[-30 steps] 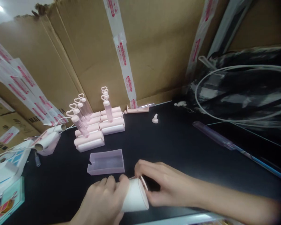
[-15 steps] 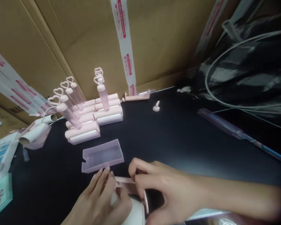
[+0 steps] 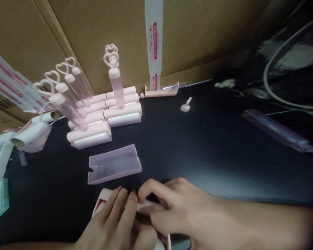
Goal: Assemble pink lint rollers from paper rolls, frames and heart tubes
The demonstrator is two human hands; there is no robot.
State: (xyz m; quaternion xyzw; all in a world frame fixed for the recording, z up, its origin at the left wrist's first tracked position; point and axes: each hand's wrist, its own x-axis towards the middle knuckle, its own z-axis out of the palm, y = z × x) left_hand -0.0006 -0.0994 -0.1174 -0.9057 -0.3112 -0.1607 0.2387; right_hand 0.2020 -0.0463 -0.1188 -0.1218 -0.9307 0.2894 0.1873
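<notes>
At the near edge, both my hands close on a pink lint-roller part (image 3: 105, 194), a curved frame whose middle is hidden by my fingers. My left hand (image 3: 112, 222) lies over its left side, fingers bent down on it. From the right, my right hand (image 3: 181, 211) pinches its upper edge with thumb and forefinger. A bit of white roll (image 3: 159, 245) shows under the hands. Just beyond them lies a translucent purple-pink trough-shaped cover (image 3: 114, 166) with a notched left end, touched by neither hand.
Several pink lint rollers (image 3: 90, 130) with clear handles and heart loops stand in rows at the back left. A pink roller frame (image 3: 161, 93) and a small pink cap (image 3: 185, 107) lie farther right. A clear purple handle (image 3: 273, 128) lies right, cardboard tubes (image 3: 31, 134) left.
The view has shifted. Both hands have moved closer together on the pink part. The left fingers lie farther over it, and less of the white roll shows.
</notes>
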